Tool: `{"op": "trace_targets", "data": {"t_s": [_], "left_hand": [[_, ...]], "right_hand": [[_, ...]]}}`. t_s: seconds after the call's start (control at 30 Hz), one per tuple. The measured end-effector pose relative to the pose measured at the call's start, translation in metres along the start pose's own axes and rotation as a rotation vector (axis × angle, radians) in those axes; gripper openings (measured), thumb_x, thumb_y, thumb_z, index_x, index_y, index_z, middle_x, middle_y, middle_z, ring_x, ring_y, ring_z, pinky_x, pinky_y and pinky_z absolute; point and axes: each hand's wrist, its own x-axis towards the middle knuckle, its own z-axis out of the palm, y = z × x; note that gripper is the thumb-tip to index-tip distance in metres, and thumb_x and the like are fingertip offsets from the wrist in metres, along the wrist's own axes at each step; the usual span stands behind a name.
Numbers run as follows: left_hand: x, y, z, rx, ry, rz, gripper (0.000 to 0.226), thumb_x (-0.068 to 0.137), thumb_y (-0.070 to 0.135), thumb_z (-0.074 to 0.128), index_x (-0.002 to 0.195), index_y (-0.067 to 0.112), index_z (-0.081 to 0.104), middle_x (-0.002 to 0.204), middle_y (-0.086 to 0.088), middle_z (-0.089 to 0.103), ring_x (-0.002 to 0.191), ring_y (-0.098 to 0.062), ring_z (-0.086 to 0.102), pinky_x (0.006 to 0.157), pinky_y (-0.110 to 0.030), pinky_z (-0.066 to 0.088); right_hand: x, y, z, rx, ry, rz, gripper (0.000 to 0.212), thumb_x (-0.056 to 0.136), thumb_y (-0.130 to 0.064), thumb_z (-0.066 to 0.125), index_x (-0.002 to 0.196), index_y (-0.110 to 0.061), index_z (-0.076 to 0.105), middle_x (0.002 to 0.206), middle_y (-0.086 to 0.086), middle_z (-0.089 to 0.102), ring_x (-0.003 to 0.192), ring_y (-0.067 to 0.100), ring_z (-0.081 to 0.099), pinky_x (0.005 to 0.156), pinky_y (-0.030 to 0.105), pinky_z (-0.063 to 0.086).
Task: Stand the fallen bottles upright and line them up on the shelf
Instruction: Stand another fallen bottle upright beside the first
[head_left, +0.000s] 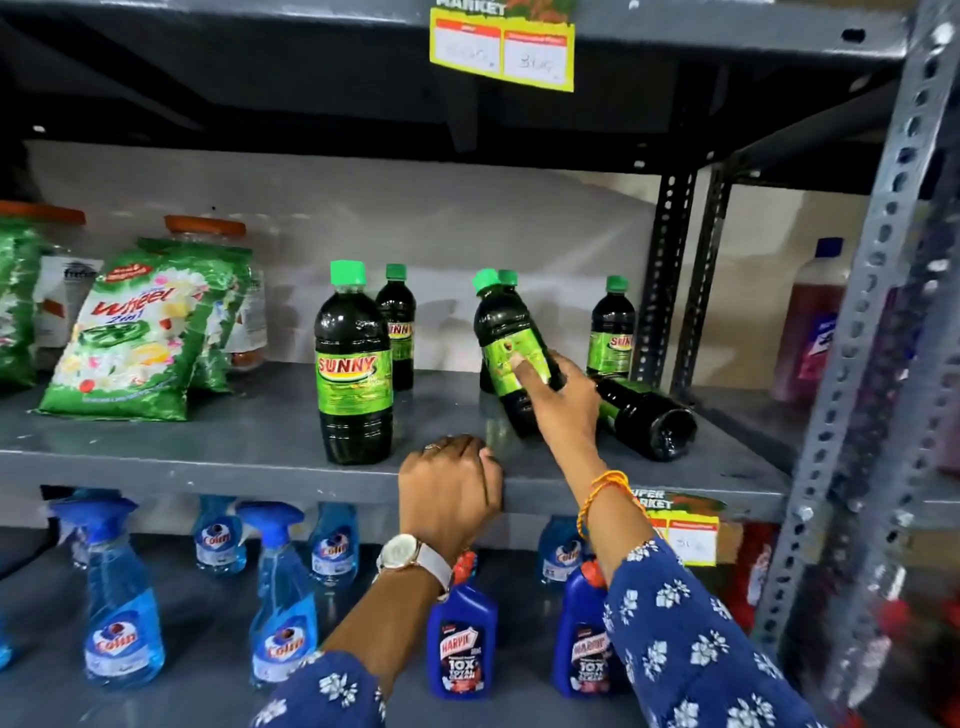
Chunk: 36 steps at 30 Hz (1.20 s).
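My right hand (563, 402) grips a dark bottle with a green cap and green label (501, 338), tilted to the left with its base near the grey shelf (208, 441). Beside it on the right, a fallen bottle (649, 421) lies on its side, base toward me. A large Sunny bottle (353, 369) stands upright at the front. Three more stand at the back: one (397, 322) behind the large bottle, one (508, 280) mostly hidden behind the tilted bottle, one (613, 332) at the right. My left hand (449, 488) rests curled on the shelf's front edge.
Green Wheel detergent packets (140, 338) and orange-lidded jars (205, 228) fill the shelf's left. Blue Colin spray bottles (122, 592) and Harpic bottles (462, 639) stand on the lower shelf. A perforated steel upright (857, 364) stands at the right, price tags (504, 47) hang above.
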Motion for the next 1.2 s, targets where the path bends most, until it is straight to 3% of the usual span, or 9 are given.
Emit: {"op": "trace_targets", "data": {"t_s": [0.07, 0.3, 0.53, 0.67, 0.73, 0.8, 0.93, 1.1, 1.2], "left_hand": [[-0.001, 0.000, 0.001, -0.016, -0.001, -0.005, 0.034, 0.080, 0.024, 0.034, 0.063, 0.015, 0.061, 0.066, -0.006, 0.068, 0.058, -0.027, 0.061, 0.053, -0.030, 0.044], [-0.002, -0.001, 0.005, -0.019, -0.006, -0.008, 0.034, 0.082, 0.024, 0.033, 0.067, 0.016, 0.061, 0.072, -0.004, 0.069, 0.064, -0.025, 0.062, 0.058, -0.032, 0.042], [-0.002, -0.002, 0.006, -0.028, -0.026, -0.021, 0.036, 0.083, 0.025, 0.030, 0.069, 0.014, 0.062, 0.072, -0.005, 0.069, 0.064, -0.026, 0.062, 0.060, -0.033, 0.042], [-0.003, -0.001, 0.004, -0.036, -0.032, -0.012, 0.034, 0.084, 0.024, 0.032, 0.070, 0.014, 0.062, 0.073, -0.005, 0.069, 0.065, -0.026, 0.062, 0.062, -0.034, 0.043], [-0.003, -0.001, 0.004, -0.036, -0.031, -0.012, 0.033, 0.084, 0.023, 0.033, 0.070, 0.014, 0.062, 0.074, -0.005, 0.069, 0.066, -0.026, 0.062, 0.063, -0.033, 0.043], [-0.003, -0.001, 0.005, -0.026, -0.037, -0.015, 0.033, 0.084, 0.024, 0.033, 0.070, 0.015, 0.062, 0.074, -0.005, 0.069, 0.067, -0.026, 0.062, 0.063, -0.033, 0.043], [-0.003, -0.002, 0.007, -0.017, -0.048, -0.010, 0.034, 0.085, 0.024, 0.032, 0.073, 0.015, 0.062, 0.077, -0.006, 0.069, 0.070, -0.026, 0.062, 0.064, -0.034, 0.042], [-0.003, -0.001, 0.005, -0.027, -0.041, -0.020, 0.032, 0.085, 0.023, 0.033, 0.072, 0.015, 0.061, 0.076, -0.005, 0.069, 0.071, -0.026, 0.062, 0.064, -0.035, 0.042], [-0.004, -0.001, 0.004, -0.037, -0.048, -0.024, 0.031, 0.085, 0.023, 0.035, 0.073, 0.014, 0.062, 0.078, -0.006, 0.069, 0.072, -0.026, 0.063, 0.065, -0.035, 0.042]], "right_hand": [[0.002, 0.003, 0.000, 0.129, -0.086, 0.019, 0.020, 0.073, -0.044, 0.072, 0.080, -0.026, 0.067, 0.075, -0.012, 0.070, 0.074, 0.006, 0.066, 0.066, 0.022, 0.050], [0.006, 0.012, 0.004, 0.229, -0.198, 0.064, 0.017, 0.077, -0.034, 0.072, 0.087, -0.026, 0.061, 0.097, 0.003, 0.070, 0.093, 0.017, 0.066, 0.089, 0.040, 0.053], [0.000, 0.017, -0.019, 0.234, -0.256, 0.134, 0.030, 0.084, -0.022, 0.066, 0.103, -0.025, 0.043, 0.106, 0.000, 0.062, 0.100, 0.012, 0.058, 0.071, 0.008, 0.047], [-0.005, 0.012, -0.023, 0.217, -0.315, 0.191, 0.032, 0.087, -0.021, 0.061, 0.111, -0.020, 0.039, 0.126, 0.012, 0.057, 0.111, 0.016, 0.054, 0.090, 0.021, 0.043], [-0.005, 0.008, -0.023, 0.263, -0.321, 0.247, 0.053, 0.081, -0.034, 0.067, 0.122, -0.016, 0.037, 0.134, 0.007, 0.050, 0.117, 0.016, 0.049, 0.097, 0.027, 0.037], [-0.008, 0.004, -0.019, 0.138, -0.259, 0.214, 0.085, 0.066, -0.053, 0.073, 0.130, -0.015, 0.032, 0.126, -0.001, 0.044, 0.116, 0.014, 0.043, 0.093, 0.024, 0.033], [-0.011, 0.003, -0.009, -0.272, -0.142, 0.008, 0.080, 0.051, -0.048, 0.085, 0.101, -0.016, 0.033, 0.107, 0.004, 0.040, 0.101, 0.019, 0.043, 0.080, 0.029, 0.037], [-0.010, 0.007, -0.012, -0.172, -0.210, 0.080, 0.061, 0.065, -0.021, 0.079, 0.109, -0.016, 0.037, 0.116, 0.010, 0.057, 0.098, 0.018, 0.055, 0.079, 0.026, 0.042], [-0.010, 0.006, -0.011, -0.111, -0.202, 0.084, 0.069, 0.062, -0.027, 0.082, 0.108, -0.017, 0.031, 0.115, 0.008, 0.052, 0.101, 0.018, 0.053, 0.083, 0.029, 0.043]]}}
